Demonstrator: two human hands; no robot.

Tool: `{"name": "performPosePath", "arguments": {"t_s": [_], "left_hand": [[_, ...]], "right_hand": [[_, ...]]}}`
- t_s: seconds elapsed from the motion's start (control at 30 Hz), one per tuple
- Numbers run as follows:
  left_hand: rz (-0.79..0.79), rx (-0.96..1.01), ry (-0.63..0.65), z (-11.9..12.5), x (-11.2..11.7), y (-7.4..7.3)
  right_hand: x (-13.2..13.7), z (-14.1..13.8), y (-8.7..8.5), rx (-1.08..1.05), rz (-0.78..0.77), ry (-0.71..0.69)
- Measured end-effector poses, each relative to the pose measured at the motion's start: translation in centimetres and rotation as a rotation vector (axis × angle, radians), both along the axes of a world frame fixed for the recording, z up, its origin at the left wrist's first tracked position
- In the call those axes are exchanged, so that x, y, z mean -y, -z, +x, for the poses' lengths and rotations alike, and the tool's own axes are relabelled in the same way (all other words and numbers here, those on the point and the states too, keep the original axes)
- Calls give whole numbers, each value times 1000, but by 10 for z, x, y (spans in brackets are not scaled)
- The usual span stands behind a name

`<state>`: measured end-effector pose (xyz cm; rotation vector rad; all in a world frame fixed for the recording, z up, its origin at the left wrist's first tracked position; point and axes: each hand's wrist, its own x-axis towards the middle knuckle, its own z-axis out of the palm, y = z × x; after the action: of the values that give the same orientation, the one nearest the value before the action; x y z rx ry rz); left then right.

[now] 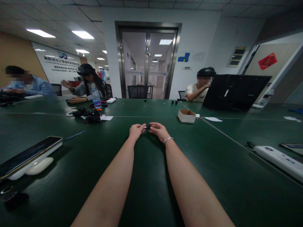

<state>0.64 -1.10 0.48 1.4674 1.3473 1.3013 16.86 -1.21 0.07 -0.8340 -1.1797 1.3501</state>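
Observation:
Over the middle of the green table (146,176), both my arms reach forward and the hands meet at a small black piece (148,126) with a bright, silvery end on the left. My left hand (136,130) pinches that silvery end between thumb and fingertips. The black end sits in the fingers of my right hand (159,130), which are curled around it, with a silver bracelet (168,139) at the wrist. The fingers cover much of the piece, and its exact kind is too small to tell.
A cardboard box (187,116) stands ahead to the right. Black parts (88,115) and a water bottle (96,99) are ahead to the left. A phone (30,154) lies near left, a white power strip (281,160) near right. A black monitor (234,91) and several seated people are across the table.

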Motion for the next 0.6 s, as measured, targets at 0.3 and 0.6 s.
{"name": "performPosePath", "arguments": {"t_s": [0.3, 0.6], "left_hand": [[89, 60, 70, 0, -4, 4], [-25, 157, 52, 4, -6, 4]], "right_hand": [[1, -1, -3, -33, -56, 16], [1, -2, -3, -45, -62, 45]]}}
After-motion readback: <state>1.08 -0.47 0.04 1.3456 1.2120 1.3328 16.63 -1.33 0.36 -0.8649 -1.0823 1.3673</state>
